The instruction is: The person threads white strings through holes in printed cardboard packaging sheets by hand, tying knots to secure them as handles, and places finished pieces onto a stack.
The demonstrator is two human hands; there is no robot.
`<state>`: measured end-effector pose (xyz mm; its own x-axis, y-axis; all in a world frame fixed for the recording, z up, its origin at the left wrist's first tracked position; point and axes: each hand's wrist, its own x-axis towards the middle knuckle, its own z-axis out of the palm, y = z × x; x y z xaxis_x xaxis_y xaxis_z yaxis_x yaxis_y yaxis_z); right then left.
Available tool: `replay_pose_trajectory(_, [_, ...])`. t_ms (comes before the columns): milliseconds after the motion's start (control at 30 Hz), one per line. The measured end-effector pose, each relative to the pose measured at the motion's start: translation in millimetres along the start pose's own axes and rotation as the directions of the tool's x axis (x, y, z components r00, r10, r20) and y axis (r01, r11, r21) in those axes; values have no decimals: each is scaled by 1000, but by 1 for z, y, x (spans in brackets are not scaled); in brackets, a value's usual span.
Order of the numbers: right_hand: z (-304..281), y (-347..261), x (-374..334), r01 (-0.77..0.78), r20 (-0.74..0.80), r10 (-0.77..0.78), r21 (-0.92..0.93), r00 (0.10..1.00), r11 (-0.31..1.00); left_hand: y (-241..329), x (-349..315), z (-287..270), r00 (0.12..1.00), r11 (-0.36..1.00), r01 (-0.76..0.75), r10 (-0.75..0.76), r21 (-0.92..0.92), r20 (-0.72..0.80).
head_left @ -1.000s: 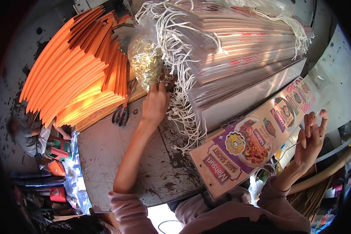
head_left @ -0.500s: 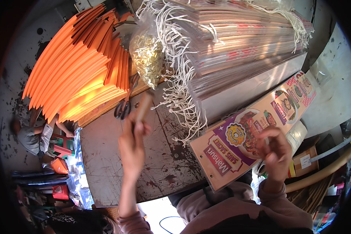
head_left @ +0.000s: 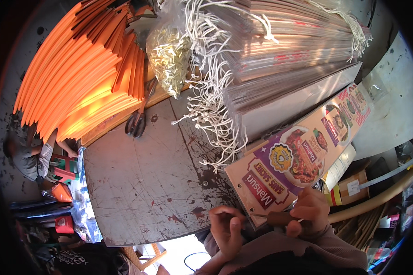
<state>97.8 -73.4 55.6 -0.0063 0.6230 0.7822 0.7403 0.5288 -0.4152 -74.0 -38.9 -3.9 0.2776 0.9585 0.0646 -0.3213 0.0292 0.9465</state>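
Observation:
My right hand [head_left: 311, 211] is closed around the brown handle of an awl-like tool [head_left: 280, 218]. Its thin metal tip points left, close to an eyelet in the near corner of a stack of printed cards [head_left: 243, 176]. The cards carry food pictures on a pale pink ground, with metal eyelets along their short end. Beside that corner, my left hand [head_left: 227, 229] has its fingers curved and apart, with nothing visible in it. Whether its fingertips touch the cards I cannot tell.
Behind the cards lie plastic-covered sheets [head_left: 303, 59] with knotted white cords [head_left: 215, 101]. Orange folded sheets [head_left: 73, 68], a bag of small metal pieces [head_left: 169, 59] and black-handled scissors [head_left: 136, 123] are at the left and back. Another person [head_left: 25, 158] sits far left.
The tool, held up in my left hand over the table before, is now in my right hand at the cards' corner. My left hand has come down and right.

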Motion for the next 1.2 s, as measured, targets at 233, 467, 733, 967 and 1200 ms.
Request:
replay_pose_trajectory(233, [5, -5, 16, 108, 60, -101, -119, 993, 987, -3, 0, -1, 941, 947, 295, -266, -124, 210])
replay_pose_trajectory(467, [7, -8, 20, 139, 77, -128, -153, 989, 978, 2, 4, -3, 890, 881, 423, -362, -210, 277])
replay_pose_trajectory(733, [12, -11, 26, 136, 159, -108, -177, 981, 975, 3, 4, -5, 899, 890, 403, -342, -214, 272])
replay_pose_trajectory(967, [23, -21, 35, 232, 255, -159, -286, 954, 930, 10, 6, -3, 915, 942, 318, -274, -111, 296])
replay_pose_trajectory(1200, [24, -13, 32, 109, 150, -91, -117, 984, 987, 16, 4, -3, 919, 958, 285, -273, -3, 285])
